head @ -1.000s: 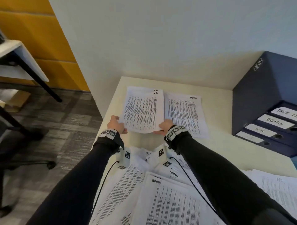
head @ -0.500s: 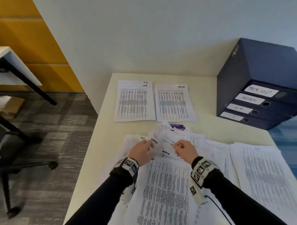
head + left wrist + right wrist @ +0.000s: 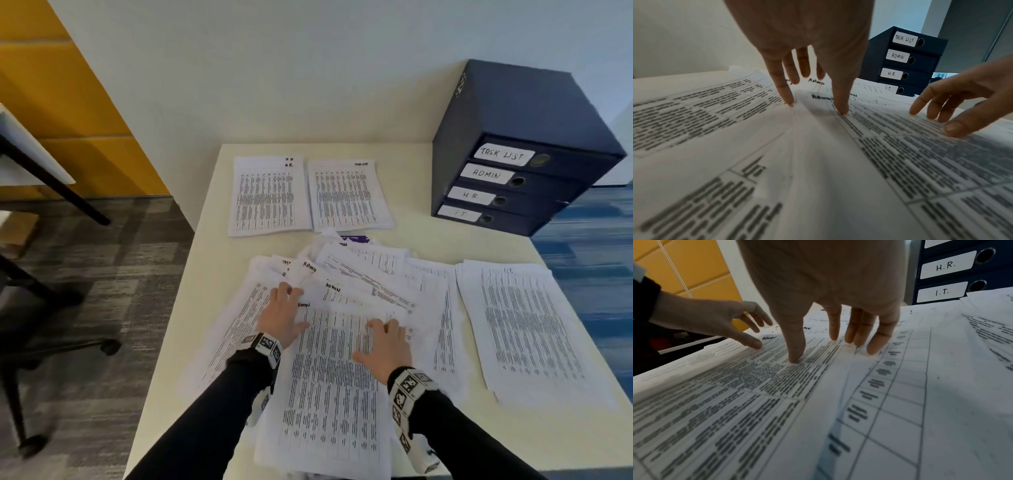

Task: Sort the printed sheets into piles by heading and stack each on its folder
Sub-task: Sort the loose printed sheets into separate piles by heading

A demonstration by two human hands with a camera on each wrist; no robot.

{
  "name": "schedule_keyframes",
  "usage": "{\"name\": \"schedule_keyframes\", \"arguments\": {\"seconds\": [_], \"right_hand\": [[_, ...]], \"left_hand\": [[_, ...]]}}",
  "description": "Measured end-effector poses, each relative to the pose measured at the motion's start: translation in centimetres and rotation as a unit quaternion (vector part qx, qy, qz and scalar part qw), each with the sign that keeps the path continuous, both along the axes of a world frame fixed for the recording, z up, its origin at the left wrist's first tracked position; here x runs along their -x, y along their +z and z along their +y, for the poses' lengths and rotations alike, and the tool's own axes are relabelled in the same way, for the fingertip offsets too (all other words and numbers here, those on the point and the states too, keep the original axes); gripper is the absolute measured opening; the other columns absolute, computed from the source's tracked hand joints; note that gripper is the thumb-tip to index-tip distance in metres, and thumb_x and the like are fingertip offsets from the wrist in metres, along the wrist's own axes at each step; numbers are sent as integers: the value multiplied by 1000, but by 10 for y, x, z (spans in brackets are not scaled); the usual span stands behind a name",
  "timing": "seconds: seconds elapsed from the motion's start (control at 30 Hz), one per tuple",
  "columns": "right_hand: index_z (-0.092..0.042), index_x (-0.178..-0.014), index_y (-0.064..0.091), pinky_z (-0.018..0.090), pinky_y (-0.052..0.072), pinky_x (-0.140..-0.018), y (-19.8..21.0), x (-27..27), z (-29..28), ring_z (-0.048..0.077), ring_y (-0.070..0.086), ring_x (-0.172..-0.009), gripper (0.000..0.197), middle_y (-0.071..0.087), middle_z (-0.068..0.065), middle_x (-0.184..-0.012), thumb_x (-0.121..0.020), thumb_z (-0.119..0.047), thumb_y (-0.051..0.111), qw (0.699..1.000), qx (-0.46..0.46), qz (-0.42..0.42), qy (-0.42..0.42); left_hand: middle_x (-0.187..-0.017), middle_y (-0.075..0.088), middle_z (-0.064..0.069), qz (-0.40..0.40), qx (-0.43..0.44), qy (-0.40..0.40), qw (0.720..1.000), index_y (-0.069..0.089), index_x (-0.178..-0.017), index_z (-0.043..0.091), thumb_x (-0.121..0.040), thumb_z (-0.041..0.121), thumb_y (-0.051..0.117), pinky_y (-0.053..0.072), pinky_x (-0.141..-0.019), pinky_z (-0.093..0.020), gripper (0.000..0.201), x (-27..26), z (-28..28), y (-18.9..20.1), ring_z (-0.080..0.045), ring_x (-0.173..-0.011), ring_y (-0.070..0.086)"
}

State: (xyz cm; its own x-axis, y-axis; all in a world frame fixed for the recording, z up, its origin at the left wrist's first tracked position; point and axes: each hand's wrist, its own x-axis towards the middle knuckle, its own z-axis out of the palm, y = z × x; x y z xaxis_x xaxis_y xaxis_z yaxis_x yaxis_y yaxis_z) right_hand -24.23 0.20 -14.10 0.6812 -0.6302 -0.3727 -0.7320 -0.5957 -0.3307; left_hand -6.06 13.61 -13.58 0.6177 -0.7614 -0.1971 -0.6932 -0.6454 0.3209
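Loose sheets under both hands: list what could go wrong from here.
1. The left hand and right hand press only fingertips on the top ADMIN sheet; sliding it may drag the fanned sheets beneath.
2. The loose heap overlaps headings, so a sheet could be misfiled.
3. Its near edge overhangs the table; sheets might slip off.

You are at a pale cream desk (image 3: 428, 246) pushed into a corner of a plain white wall (image 3: 274, 68). To your left the wall gives way to yellow panels (image 3: 68, 113) above grey patterned carpet (image 3: 113, 274). A black-legged table (image 3: 37, 164) and a wheeled chair base (image 3: 68, 346) stand there. Blue carpet (image 3: 589, 257) lies to your right.
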Motion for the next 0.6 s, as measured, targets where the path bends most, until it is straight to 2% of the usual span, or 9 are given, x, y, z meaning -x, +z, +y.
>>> {"name": "schedule_keyframes", "arguments": {"seconds": [0.1, 0.2, 0.27, 0.4, 0.5, 0.6], "right_hand": [[-22, -129, 36, 33, 41, -95, -2, 3, 0, 19, 37, -112, 65, 34, 4, -122, -78, -51, 64, 1000, 14, -9, 10], [-23, -130, 36, 33, 41, -96, -3, 4, 1, 19, 36, -113, 65, 34, 3, -123, -79, -52, 62, 1000, 18, -13, 15], [-22, -132, 36, 33, 41, -95, -4, 6, 2, 19, 36, -113, 66, 34, 3, -124, -79, -53, 62, 999, 24, -14, 16], [-22, -133, 36, 32, 40, -96, -6, 7, 3, 20, 36, -114, 65, 34, 4, -124, -80, -52, 60, 999, 29, -19, 15], [-22, -132, 36, 32, 40, -95, -5, 7, 3, 20, 36, -113, 65, 34, 4, -123, -80, -53, 60, 999, 28, -19, 17], [-21, -133, 35, 33, 40, -95, -2, 7, 4, 21, 36, -114, 65, 34, 5, -124, -81, -51, 60, 1000, 16, -16, 18]], "left_hand": [[-131, 33, -4, 31, -5, 24, 999, 37, -133, 19, -80, 42, 69, 47, -92, -33, 65, 0, 0, -3, -21, -118, 43], [-136, 32, -7, 26, -36, 26, 999, 33, -140, 20, -76, 51, 70, 40, -100, -39, 80, -5, -1, -3, -25, -124, 36], [-135, 34, -7, 12, -56, 11, 998, 35, -139, 20, -77, 54, 67, 40, -100, -39, 78, -5, -1, -1, -25, -123, 35], [-135, 34, -5, 13, -39, -4, 999, 37, -138, 19, -82, 47, 65, 43, -99, -36, 69, 1, -1, 2, -23, -122, 39], [-133, 38, -2, -13, -12, -16, 1000, 40, -137, 19, -90, 35, 60, 47, -93, -32, 53, 5, 3, 4, -20, -118, 43], [-117, 50, -1, -18, 42, 5, 999, 51, -123, 16, -96, 24, 51, 44, -81, -27, 29, 2, 10, 8, -19, -106, 50]]}}
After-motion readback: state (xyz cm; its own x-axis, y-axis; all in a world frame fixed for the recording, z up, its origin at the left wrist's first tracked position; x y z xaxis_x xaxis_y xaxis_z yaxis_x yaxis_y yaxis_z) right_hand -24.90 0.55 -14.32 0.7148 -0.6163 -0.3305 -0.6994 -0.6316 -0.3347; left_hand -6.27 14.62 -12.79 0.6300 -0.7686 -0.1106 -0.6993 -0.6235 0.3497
